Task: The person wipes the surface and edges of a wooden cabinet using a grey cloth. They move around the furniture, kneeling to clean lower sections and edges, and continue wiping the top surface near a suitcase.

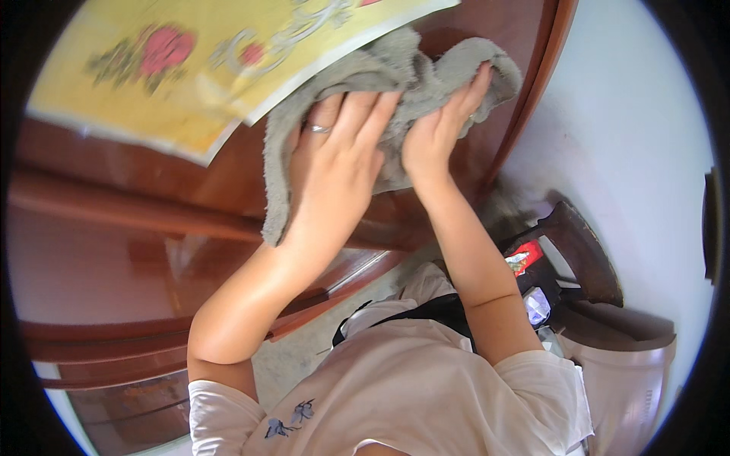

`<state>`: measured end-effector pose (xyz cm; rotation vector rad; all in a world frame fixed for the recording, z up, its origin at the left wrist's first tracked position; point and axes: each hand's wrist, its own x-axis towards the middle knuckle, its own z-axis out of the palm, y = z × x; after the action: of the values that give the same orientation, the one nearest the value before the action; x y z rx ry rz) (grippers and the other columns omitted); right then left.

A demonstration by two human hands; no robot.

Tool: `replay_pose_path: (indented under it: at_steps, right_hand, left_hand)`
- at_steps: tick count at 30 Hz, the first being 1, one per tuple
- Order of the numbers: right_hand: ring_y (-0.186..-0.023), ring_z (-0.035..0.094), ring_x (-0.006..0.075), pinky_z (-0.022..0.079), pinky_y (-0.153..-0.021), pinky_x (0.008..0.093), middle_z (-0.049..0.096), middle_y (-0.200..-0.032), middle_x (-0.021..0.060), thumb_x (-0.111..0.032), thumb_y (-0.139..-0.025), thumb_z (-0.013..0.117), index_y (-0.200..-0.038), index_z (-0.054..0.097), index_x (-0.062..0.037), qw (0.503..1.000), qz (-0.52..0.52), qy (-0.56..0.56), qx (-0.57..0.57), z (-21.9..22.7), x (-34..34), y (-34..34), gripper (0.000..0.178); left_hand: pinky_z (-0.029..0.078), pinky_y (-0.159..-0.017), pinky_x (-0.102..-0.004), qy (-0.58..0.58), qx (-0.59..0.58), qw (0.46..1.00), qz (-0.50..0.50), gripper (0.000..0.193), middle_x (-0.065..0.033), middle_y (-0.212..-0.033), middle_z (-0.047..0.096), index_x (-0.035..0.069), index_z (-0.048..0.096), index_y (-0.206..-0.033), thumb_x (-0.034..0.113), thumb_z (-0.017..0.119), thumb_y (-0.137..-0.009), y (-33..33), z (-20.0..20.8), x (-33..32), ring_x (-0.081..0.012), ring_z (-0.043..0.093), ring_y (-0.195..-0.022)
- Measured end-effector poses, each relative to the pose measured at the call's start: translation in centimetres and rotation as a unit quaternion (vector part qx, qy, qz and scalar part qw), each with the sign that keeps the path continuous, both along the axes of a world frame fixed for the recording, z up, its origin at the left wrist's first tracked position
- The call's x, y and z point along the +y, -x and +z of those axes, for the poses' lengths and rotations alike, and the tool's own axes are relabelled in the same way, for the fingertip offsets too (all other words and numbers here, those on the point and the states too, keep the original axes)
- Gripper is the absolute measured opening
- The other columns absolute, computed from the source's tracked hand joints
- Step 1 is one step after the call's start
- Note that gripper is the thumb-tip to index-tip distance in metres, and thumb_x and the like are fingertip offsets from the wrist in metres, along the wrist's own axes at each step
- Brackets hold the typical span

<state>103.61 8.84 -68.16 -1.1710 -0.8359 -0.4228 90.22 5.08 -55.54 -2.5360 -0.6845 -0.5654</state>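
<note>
Worn on the head, left of a side-by-side pair, looking steeply down along the wearer's own chest and forearms. Upright, unmirrored; left of picture equals wearer's left. Very close to the left hand [334,163] and right hand [437,129], both raised on a grey cloth [395,72] against a reddish wooden cabinet [114,251]. Wide fisheye: straight edges bent near the dark round rim, white wall [631,129] curving at right. Only one view given, so no overlap to compare.
</note>
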Motion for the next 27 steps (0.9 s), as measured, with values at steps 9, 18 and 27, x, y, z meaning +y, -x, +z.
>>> replay_pose_path:
  at_steps: [9, 18, 27]
  right_hand:
    - [-0.141, 0.004, 0.0535, 0.005, -0.112, 0.0658, 0.014, -0.150, 0.0315, -0.013, -0.079, 0.055, -0.132, 0.040, 0.0155, 0.991, 0.108, 0.059, -0.060, 2.5, -4.2, 14.7, 0.062]
    - [-0.140, 0.006, 0.0554, 0.006, -0.113, 0.0634, 0.014, -0.152, 0.0309, -0.013, -0.082, 0.051, -0.141, 0.040, 0.0040, 0.974, 0.189, 0.121, 0.025, -8.3, -5.5, 21.5, 0.062]
    - [-0.140, 0.015, 0.0478, 0.004, -0.112, 0.0660, 0.018, -0.147, 0.0227, -0.028, -0.094, 0.052, -0.138, 0.045, -0.0076, 0.979, -0.025, 0.160, 0.123, -12.4, -1.9, 11.5, 0.049]
  left_hand:
    - [0.032, -0.104, -0.0468, -0.120, 0.035, 0.991, 0.055, 0.058, -0.0094, -0.124, 0.054, 0.005, 0.047, -0.138, 0.007, 0.053, -0.081, 10.6, 2.2, -2.7, -0.0289, 0.048, -0.116]
    - [0.036, -0.101, -0.0455, -0.097, 0.184, 0.977, 0.042, 0.070, -0.0161, -0.118, 0.050, -0.004, 0.033, -0.145, 0.012, 0.054, -0.080, 14.2, -5.8, -3.1, -0.0322, 0.047, -0.112]
    - [0.044, -0.094, -0.0433, 0.026, 0.113, 0.991, -0.067, 0.061, -0.0107, -0.121, 0.052, 0.000, 0.048, -0.136, 0.009, 0.060, -0.077, 5.5, -12.4, 0.4, -0.0323, 0.051, -0.110]
